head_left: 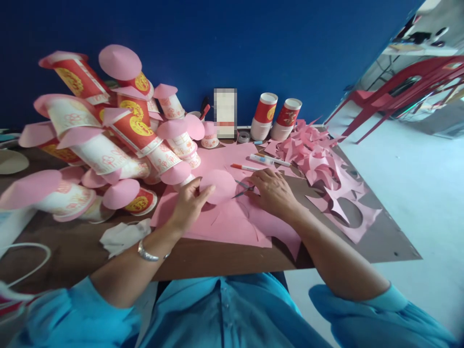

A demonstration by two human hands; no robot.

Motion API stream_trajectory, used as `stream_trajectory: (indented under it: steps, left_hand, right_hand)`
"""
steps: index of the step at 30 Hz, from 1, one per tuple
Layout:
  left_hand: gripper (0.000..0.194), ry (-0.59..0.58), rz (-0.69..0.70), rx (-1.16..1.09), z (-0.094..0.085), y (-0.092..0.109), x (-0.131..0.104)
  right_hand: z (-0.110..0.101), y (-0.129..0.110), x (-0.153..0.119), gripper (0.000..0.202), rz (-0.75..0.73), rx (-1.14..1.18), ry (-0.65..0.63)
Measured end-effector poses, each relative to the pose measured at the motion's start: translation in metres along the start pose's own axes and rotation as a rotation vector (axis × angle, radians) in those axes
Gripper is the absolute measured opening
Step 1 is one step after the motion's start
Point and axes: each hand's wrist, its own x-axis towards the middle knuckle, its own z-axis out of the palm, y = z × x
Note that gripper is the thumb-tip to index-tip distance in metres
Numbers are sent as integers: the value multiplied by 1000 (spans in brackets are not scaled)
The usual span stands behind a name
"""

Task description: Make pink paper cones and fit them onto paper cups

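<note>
My left hand [190,205] pinches the lower left edge of a round pink paper piece [218,186]. Just right of the disc, my right hand [270,191] is closed on a pair of scissors [243,189], whose parted blades point left at the disc's edge. Under both hands lie pink paper sheets [217,224] on the brown table. An orange-capped marker [242,167] and a white pen [277,160] rest on the paper behind my right hand.
Paper cups with pink cone tops [126,128] pile up at the left. Two cup stacks [266,116] stand at the back, beside a blurred upright panel [225,113]. Pink scraps [315,154] heap on the right. A crumpled white item [123,237] lies near my left forearm.
</note>
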Motion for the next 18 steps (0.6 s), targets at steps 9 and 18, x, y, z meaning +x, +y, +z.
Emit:
stream_trajectory:
  steps: [9,18]
  left_hand:
    - [32,-104,-1,155,6,3,2]
    - [30,-133,42,10,3,15,-6]
  right_hand:
    - [0,5,0,26,30,-99,-34]
    - [-6,9,2,33,127,-201,-54]
